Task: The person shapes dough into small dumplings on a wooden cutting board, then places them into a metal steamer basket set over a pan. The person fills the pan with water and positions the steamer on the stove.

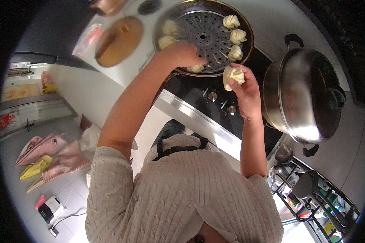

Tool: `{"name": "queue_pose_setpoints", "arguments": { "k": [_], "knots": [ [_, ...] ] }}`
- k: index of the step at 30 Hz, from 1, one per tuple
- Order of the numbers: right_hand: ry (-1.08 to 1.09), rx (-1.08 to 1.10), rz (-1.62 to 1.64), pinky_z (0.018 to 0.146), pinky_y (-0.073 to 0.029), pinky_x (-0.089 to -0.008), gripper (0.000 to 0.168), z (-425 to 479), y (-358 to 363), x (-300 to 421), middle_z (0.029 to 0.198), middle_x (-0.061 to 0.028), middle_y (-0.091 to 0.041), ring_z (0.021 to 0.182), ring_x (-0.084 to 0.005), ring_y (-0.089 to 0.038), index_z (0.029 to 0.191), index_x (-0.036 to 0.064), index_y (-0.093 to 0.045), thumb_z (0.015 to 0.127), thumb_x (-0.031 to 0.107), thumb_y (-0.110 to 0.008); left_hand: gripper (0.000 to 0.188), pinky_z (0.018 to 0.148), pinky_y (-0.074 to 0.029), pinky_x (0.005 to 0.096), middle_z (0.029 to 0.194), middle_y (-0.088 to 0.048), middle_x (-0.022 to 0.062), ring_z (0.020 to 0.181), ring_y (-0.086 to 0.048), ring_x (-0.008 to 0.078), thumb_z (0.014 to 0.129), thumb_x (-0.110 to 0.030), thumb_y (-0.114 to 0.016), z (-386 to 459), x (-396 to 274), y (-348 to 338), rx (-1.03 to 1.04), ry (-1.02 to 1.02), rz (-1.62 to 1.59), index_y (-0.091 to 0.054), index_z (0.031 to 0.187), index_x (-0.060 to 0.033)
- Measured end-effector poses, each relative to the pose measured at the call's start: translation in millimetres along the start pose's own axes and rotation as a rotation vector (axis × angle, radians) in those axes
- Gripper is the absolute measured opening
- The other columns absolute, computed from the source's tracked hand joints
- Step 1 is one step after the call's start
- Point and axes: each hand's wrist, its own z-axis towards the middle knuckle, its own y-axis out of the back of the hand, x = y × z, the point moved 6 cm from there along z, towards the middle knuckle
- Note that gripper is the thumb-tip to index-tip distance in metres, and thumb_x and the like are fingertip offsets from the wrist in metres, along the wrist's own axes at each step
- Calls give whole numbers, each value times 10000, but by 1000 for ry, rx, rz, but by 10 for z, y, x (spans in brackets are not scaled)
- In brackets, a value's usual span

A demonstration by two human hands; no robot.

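My right hand [250,92] pinches a pleated piece of pale dough [233,76], like a twisted bun, between thumb and fingers, just outside the near rim of a wide round pan [250,32]. Inside the pan lies a perforated metal steamer plate [200,25]. My left hand [182,54] reaches over its near left part, fingers at another dough bun [196,68]; whether they grip it is hidden. Two more buns, one a dough bun [166,42] beside my left wrist, rest on the left. Three stand along the right, including a middle bun [238,36].
Below the pan is a black cooktop [194,91] with two control knobs [212,96]. A lidded steel pot [295,97] stands to the right, near my right forearm. Left are a round wooden board [121,41] and a plastic bag [88,41]. A utensil rack [310,194] is lower right.
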Motion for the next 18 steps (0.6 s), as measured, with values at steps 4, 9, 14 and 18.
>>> {"name": "queue_pose_setpoints", "arguments": {
  "k": [4,9,14,18],
  "knots": [
    [-12,-8,-17,924,-474,-272,420,14,25,4,1148,-38,-631,1049,-127,-592,1263,41,-561,886,90,-739,580,843,-537,443,1020,-694,206,962,-682,339,674,-307,-772,56,-18,-154,17,-169,-1,-663,1216,-130],
    [13,-23,-28,922,-470,-270,414,69,81,41,1145,-37,-632,1040,-124,-591,1258,45,-566,887,106,-742,530,867,-535,446,1041,-679,212,986,-669,342,634,-229,-762,90,-24,-224,-59,-210,46,-693,1152,-145],
    [13,-54,-28,924,-469,-272,403,122,117,68,1143,-32,-633,1043,-122,-587,1252,47,-568,891,105,-738,435,878,-536,417,1021,-705,197,967,-674,367,640,-215,-740,109,38,-197,-95,-53,-270,-732,1063,-117],
    [15,-61,-5,924,-470,-272,393,158,126,45,1141,-30,-632,1044,-123,-586,1247,45,-568,894,98,-734,445,868,-536,417,983,-713,190,942,-683,362,645,-278,-773,112,47,-262,-130,-92,-280,-732,1049,-96]
  ]
}}
